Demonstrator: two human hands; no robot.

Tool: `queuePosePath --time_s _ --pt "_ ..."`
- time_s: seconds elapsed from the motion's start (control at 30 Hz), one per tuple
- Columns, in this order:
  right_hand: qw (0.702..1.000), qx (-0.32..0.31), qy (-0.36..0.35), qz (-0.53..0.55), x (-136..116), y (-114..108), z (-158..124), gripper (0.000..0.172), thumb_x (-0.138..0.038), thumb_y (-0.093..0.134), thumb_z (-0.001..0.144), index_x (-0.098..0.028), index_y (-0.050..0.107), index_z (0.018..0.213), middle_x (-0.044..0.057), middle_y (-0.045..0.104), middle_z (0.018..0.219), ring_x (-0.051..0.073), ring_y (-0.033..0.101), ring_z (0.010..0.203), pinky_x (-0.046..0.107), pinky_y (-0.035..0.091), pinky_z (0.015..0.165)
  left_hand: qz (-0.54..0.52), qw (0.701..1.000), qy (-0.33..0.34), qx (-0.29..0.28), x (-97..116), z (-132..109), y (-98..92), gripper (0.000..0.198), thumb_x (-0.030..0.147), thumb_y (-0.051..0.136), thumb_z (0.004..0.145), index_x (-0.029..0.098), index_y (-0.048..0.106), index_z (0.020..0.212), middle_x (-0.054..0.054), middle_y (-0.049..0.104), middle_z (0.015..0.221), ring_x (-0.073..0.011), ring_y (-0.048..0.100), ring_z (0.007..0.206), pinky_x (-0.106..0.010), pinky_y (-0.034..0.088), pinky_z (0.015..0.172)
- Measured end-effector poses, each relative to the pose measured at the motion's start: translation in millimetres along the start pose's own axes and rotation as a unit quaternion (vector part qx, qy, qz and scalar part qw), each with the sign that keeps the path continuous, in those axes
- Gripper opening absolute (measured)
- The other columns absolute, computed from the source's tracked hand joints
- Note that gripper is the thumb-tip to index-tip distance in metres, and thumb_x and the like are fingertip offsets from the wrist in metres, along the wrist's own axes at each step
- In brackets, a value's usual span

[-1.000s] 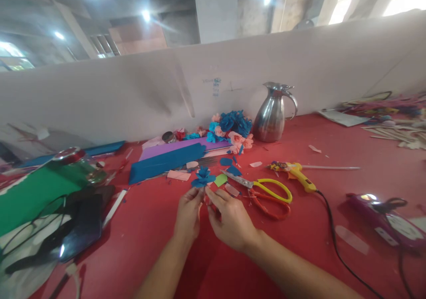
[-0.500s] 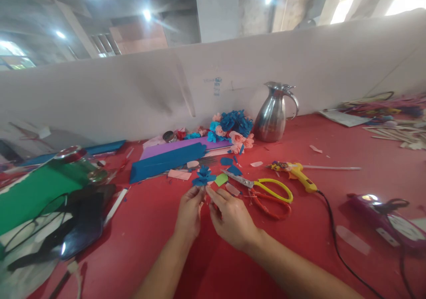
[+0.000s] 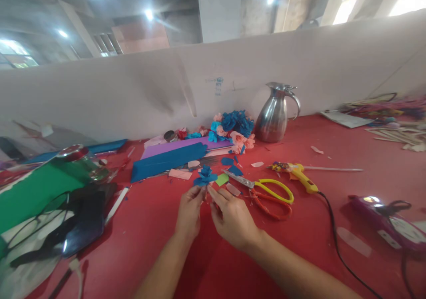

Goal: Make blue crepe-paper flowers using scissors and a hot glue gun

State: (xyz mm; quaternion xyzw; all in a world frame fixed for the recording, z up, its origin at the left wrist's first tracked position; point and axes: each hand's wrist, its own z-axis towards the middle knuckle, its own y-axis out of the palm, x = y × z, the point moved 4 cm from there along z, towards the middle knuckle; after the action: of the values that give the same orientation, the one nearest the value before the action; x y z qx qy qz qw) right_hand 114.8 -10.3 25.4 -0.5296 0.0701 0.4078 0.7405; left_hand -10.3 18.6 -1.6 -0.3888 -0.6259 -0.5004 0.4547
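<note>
A small blue paper flower (image 3: 205, 175) stands up from my fingertips at the middle of the red table. My left hand (image 3: 190, 208) pinches it from below on the left side. Against the flower's base press the fingertips of my right hand (image 3: 234, 217), with its other fingers curled in. The stem or underside of the flower is hidden by my fingers. Just right of the flower lie a green paper piece (image 3: 221, 179) and scissors (image 3: 262, 190) with yellow and red handles, blades pointing at it. Blue paper petals (image 3: 235, 170) lie behind.
Finished paper flowers (image 3: 236, 128) are heaped near the white partition, beside a metal jug (image 3: 273, 112). A yellow glue gun (image 3: 301, 177) trails a cord on the right, near a purple power strip (image 3: 382, 221). Blue paper (image 3: 166, 160), a glass jar (image 3: 81, 161) and a phone (image 3: 83, 228) are leftward.
The whole view has shifted very slightly. Both hands keep the same hold at the blue flower, and nothing else has visibly moved.
</note>
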Motion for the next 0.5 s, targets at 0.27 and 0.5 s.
queuePosePath --time_s 0.27,0.5 --pt "1.0 0.005 -0.005 0.006 -1.4 -1.8 -0.3 0.047 -0.013 0.045 0.084 -0.015 0.053 0.131 0.009 0.068 0.092 0.017 0.062 0.067 0.027 0.051 0.066 -0.067 0.997 -0.021 -0.022 5.0 -0.9 7.4 0.023 0.03 0.082 0.057 0.017 0.073 0.073 0.0 0.065 0.067 -0.013 0.053 0.066 -0.024 0.041 0.069" --pt "1.0 -0.003 -0.025 -0.002 -0.8 -8.3 2.7 0.031 -0.011 0.048 0.084 -0.024 0.07 0.101 0.004 0.07 0.086 0.016 0.065 0.076 0.024 0.049 0.07 -0.063 0.998 -0.005 0.02 8.4 0.2 4.7 0.019 0.029 0.08 0.059 0.017 0.066 0.063 -0.001 0.063 0.069 -0.0131 0.054 0.07 -0.023 0.041 0.07"
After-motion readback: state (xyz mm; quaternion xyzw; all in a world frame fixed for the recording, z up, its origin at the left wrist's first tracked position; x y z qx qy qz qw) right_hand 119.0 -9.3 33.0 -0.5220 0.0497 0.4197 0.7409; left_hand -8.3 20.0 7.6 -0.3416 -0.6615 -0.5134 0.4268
